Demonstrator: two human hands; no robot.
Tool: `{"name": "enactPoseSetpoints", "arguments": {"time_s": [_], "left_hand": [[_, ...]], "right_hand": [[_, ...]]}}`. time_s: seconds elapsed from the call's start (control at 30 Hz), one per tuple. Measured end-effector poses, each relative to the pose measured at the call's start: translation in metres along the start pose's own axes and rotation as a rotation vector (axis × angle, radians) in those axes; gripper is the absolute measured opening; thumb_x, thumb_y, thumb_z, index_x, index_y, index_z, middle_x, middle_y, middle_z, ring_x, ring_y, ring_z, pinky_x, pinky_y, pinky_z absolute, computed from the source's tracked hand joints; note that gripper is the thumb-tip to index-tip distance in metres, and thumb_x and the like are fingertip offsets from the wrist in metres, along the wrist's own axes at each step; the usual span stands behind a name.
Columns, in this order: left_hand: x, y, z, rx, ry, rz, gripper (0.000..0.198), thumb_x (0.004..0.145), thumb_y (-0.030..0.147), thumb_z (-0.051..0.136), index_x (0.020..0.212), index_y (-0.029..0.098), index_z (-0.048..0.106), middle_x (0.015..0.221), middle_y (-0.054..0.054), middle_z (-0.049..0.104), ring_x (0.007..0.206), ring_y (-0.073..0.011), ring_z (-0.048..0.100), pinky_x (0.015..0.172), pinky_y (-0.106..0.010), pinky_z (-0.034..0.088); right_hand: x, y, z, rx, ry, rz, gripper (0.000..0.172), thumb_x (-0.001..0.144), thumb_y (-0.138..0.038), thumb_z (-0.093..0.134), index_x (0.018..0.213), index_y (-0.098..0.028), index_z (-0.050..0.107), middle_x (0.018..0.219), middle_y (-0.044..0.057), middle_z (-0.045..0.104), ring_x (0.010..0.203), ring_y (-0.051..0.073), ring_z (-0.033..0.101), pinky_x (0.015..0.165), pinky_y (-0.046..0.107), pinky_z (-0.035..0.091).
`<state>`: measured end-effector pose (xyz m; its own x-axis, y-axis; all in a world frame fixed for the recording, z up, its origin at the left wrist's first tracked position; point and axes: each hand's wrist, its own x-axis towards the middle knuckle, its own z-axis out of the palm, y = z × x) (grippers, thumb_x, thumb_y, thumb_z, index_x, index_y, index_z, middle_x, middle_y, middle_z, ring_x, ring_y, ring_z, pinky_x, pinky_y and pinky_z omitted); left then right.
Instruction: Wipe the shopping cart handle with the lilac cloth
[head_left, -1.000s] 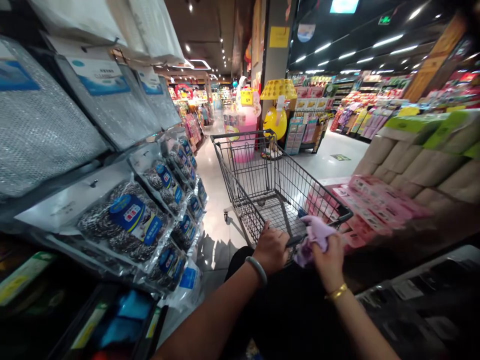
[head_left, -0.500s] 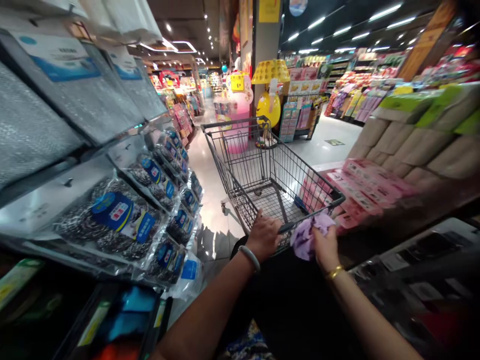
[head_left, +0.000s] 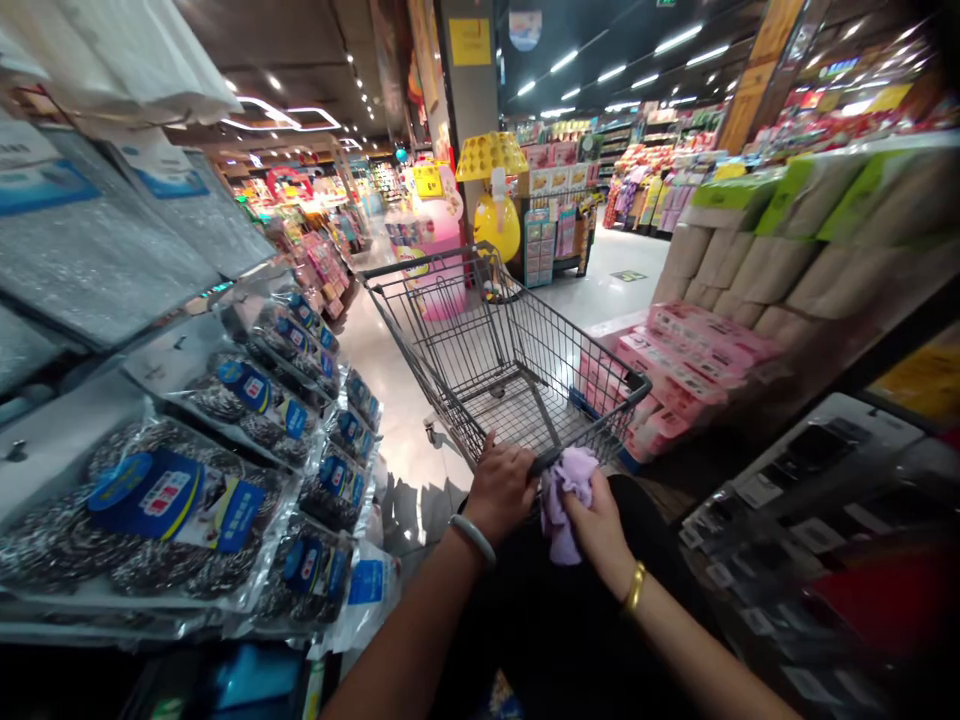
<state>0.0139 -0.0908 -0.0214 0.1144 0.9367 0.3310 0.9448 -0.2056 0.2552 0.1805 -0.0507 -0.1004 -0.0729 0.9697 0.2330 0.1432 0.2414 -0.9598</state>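
A grey wire shopping cart [head_left: 517, 380] stands in front of me, and no goods show in its basket. My left hand [head_left: 501, 490], with a pale bangle at its wrist, is closed on the cart's handle bar. A crumpled lilac cloth [head_left: 564, 500] lies against the same bar. My right hand [head_left: 600, 525], a gold bracelet at its wrist, is closed around the cloth and presses it to the handle, close beside the left hand. The thumb lies over the folds, while the other fingers are partly hidden by the cloth.
Bagged steel-wool scrubbers [head_left: 172, 500] hang along the left, close to my arm. At right are stacked pink packs [head_left: 675, 350] and paper bundles with green tops [head_left: 787, 230]. Ahead, a yellow lamp-shaped display [head_left: 496, 200] stands by a pillar, with tiled floor [head_left: 409, 420] beside the cart.
My right hand has brought the lilac cloth left along the handle, nearer to my left hand. The view has turned slightly right, and the left-hand bags appear closer.
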Motion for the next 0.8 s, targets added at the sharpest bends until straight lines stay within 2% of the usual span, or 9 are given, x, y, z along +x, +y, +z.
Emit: {"name": "enactPoseSetpoints", "arguments": {"time_s": [0.13,0.27,0.33,0.47,0.53,0.67,0.73,0.8], "left_hand": [[0.0,0.001,-0.003,0.001,0.012,-0.002,0.02,0.095,0.031,0.058,0.11,0.022,0.066,0.107,-0.005,0.073,0.106,-0.024,0.064,0.126,-0.057,0.019],[0.0,0.002,-0.004,-0.008,0.028,-0.004,0.02,0.098,0.033,0.054,0.109,0.021,0.066,0.105,-0.005,0.074,0.104,-0.0231,0.065,0.126,-0.057,0.019],[0.001,0.001,-0.003,-0.009,0.021,-0.001,0.019,0.096,0.032,0.058,0.11,0.021,0.065,0.106,-0.005,0.074,0.105,-0.0235,0.064,0.126,-0.057,0.019],[0.0,0.0,-0.002,-0.006,0.01,-0.007,0.019,0.094,0.031,0.059,0.109,0.021,0.065,0.105,-0.005,0.074,0.105,-0.0242,0.064,0.126,-0.058,0.018],[0.0,0.0,-0.003,-0.008,0.017,-0.013,0.018,0.094,0.031,0.059,0.108,0.021,0.065,0.104,-0.005,0.073,0.105,-0.0242,0.064,0.126,-0.058,0.018],[0.0,0.002,-0.008,-0.002,-0.012,-0.036,0.017,0.093,0.029,0.061,0.108,0.022,0.065,0.104,-0.004,0.074,0.106,-0.0236,0.064,0.125,-0.057,0.021],[0.004,0.005,-0.012,0.038,-0.062,-0.054,0.015,0.093,0.03,0.062,0.104,0.021,0.066,0.102,-0.004,0.074,0.104,-0.0239,0.065,0.123,-0.055,0.024],[0.011,0.009,-0.016,0.106,-0.122,-0.076,0.018,0.093,0.036,0.061,0.097,0.02,0.068,0.097,-0.006,0.075,0.101,-0.025,0.067,0.12,-0.054,0.029]], "right_hand": [[-0.015,0.011,0.014,0.009,-0.079,-0.092,0.036,0.075,-0.029,0.063,0.11,-0.023,0.067,0.112,0.008,0.065,0.105,0.026,0.061,0.097,0.042,0.051],[-0.024,0.031,0.024,0.038,-0.095,0.101,0.038,0.067,-0.03,0.064,0.104,-0.022,0.067,0.103,0.008,0.07,0.1,0.028,0.064,0.094,0.045,0.054],[-0.026,0.029,0.026,0.087,-0.102,0.15,0.038,0.068,-0.03,0.064,0.105,-0.022,0.067,0.103,0.008,0.071,0.098,0.028,0.066,0.092,0.044,0.055],[-0.029,0.015,0.027,0.192,-0.182,0.051,0.041,0.069,-0.028,0.064,0.109,-0.024,0.068,0.113,0.007,0.07,0.104,0.026,0.065,0.096,0.042,0.053],[-0.03,0.018,0.027,0.195,-0.174,0.116,0.042,0.064,-0.03,0.066,0.105,-0.023,0.069,0.109,0.007,0.072,0.103,0.028,0.065,0.098,0.044,0.052],[-0.019,0.035,0.021,0.272,-0.099,0.413,0.042,0.058,-0.036,0.069,0.098,-0.02,0.066,0.094,0.008,0.074,0.091,0.03,0.069,0.089,0.046,0.054],[-0.005,0.031,0.014,0.343,-0.07,0.428,0.044,0.063,-0.037,0.07,0.102,-0.02,0.065,0.096,0.008,0.074,0.09,0.028,0.069,0.086,0.042,0.055],[0.011,0.018,0.008,0.363,-0.045,0.376,0.042,0.067,-0.038,0.069,0.106,-0.02,0.064,0.095,0.006,0.074,0.088,0.026,0.069,0.082,0.038,0.055]]}}
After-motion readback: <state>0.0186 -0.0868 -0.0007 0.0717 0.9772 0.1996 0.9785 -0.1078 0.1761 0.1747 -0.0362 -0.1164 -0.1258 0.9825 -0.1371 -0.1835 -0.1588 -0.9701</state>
